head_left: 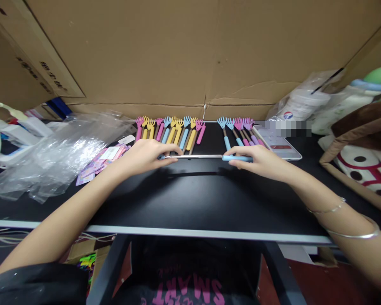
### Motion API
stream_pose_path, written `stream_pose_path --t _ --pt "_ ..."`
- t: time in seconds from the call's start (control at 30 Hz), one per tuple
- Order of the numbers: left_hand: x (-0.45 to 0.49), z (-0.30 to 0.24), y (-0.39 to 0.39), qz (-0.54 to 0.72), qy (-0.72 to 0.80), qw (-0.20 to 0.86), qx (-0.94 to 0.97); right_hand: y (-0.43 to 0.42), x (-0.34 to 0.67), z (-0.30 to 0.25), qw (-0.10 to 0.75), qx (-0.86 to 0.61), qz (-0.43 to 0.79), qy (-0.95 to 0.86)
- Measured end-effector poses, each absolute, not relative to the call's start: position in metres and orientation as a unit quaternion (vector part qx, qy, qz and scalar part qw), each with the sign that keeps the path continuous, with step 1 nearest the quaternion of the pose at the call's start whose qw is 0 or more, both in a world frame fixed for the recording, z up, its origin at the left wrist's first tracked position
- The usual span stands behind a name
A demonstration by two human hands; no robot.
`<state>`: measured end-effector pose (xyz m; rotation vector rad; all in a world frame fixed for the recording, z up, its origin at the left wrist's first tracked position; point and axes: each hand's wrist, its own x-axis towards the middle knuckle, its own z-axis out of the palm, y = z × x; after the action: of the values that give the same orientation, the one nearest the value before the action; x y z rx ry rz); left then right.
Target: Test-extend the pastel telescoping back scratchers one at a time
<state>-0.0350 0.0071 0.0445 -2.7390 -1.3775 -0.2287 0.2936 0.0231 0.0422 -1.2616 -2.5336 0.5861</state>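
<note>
Both hands hold one telescopic back scratcher (197, 156) stretched out sideways just above the black table (190, 199). My left hand (147, 156) is closed around its head end. My right hand (262, 161) grips its blue handle. The thin metal rod spans the gap between them. Behind my left hand lies a row of several scratchers (169, 129) in pink, yellow and blue. A smaller group of blue and pink scratchers (238, 129) lies behind my right hand.
A phone (277, 144) lies right of the small group. Crumpled clear plastic bags (51, 152) and pink printed cards (101, 161) lie at the left. A cardboard wall (190, 55) stands behind. Bags and a plush item (362, 161) crowd the right.
</note>
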Motion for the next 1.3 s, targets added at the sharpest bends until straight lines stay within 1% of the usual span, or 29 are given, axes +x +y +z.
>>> stream_pose_path --t 0.27,0.4,0.47,0.67,0.77,0.93,1.0,1.1,1.3 --pt "-0.038 0.043 0.010 -0.087 -0.431 0.012 -0.898 0.020 0.287 0.039 0.157 -0.434 0.222 -0.859" --pt "-0.040 0.044 0.011 -0.090 -0.419 0.003 -0.903 0.019 0.287 0.039 0.153 -0.424 0.199 -0.870" --pt "-0.041 0.044 0.011 -0.087 -0.418 -0.006 -0.904 0.019 0.287 0.037 0.151 -0.422 0.166 -0.878" --pt "-0.042 0.045 0.012 -0.066 -0.423 -0.026 -0.903 0.017 0.286 0.031 0.165 -0.409 0.002 -0.898" --pt "-0.041 0.047 0.012 -0.057 -0.420 -0.061 -0.904 0.016 0.286 0.029 0.181 -0.390 -0.061 -0.901" --pt "-0.043 0.048 0.013 -0.066 -0.408 -0.147 -0.899 0.013 0.285 0.029 0.195 -0.375 -0.120 -0.898" --pt "-0.043 0.047 0.014 -0.068 -0.397 -0.163 -0.900 0.012 0.285 0.030 0.194 -0.379 -0.136 -0.895" --pt "-0.042 0.045 0.014 -0.078 -0.387 -0.129 -0.910 0.012 0.287 0.032 0.192 -0.382 -0.158 -0.890" --pt "-0.039 0.040 0.011 -0.132 -0.412 0.016 -0.901 0.016 0.292 0.034 0.187 -0.390 -0.144 -0.890"
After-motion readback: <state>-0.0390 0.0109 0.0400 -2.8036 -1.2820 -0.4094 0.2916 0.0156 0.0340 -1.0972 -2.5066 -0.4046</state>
